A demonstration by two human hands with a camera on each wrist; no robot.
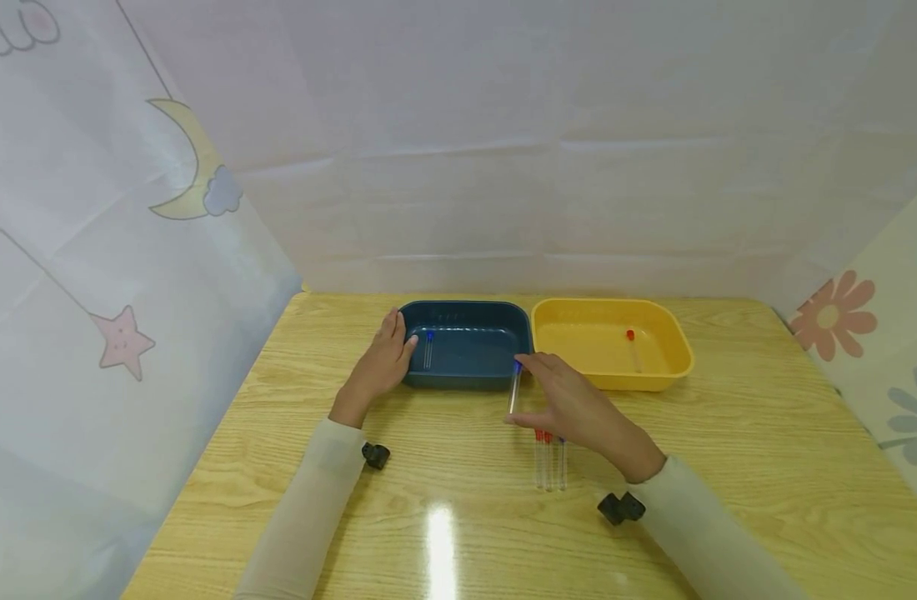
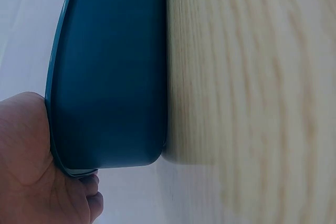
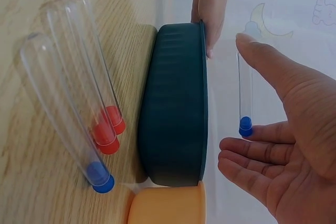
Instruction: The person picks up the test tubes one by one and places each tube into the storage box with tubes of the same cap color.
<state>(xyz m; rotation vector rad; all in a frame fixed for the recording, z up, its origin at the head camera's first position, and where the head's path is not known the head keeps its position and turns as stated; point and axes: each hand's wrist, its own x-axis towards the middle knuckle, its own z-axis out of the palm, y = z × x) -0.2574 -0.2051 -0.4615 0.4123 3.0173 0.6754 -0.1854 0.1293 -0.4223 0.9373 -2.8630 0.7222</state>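
My left hand (image 1: 383,358) grips the left end of a dark blue plastic tub (image 1: 458,382), thumb over its rim. In the left wrist view, the fingers (image 2: 93,203) curl past the tub's rim. One clear test tube with a blue cap (image 1: 428,350) lies inside that tub. Over its front right corner, my right hand (image 1: 574,404) holds another blue-capped test tube (image 3: 245,90) lengthwise, thumb at the bare end and index finger at the cap. Below this hand lie two red-capped test tubes (image 3: 108,139) and one blue-capped tube (image 3: 68,114), side by side on the table.
A yellow tub (image 1: 638,381) stands right against the blue tub, and a red-capped test tube (image 1: 633,350) lies in it. Both stand toward the back of the wood-grain table (image 1: 766,433). Pale printed cloth (image 1: 466,167) hangs behind and at both sides.
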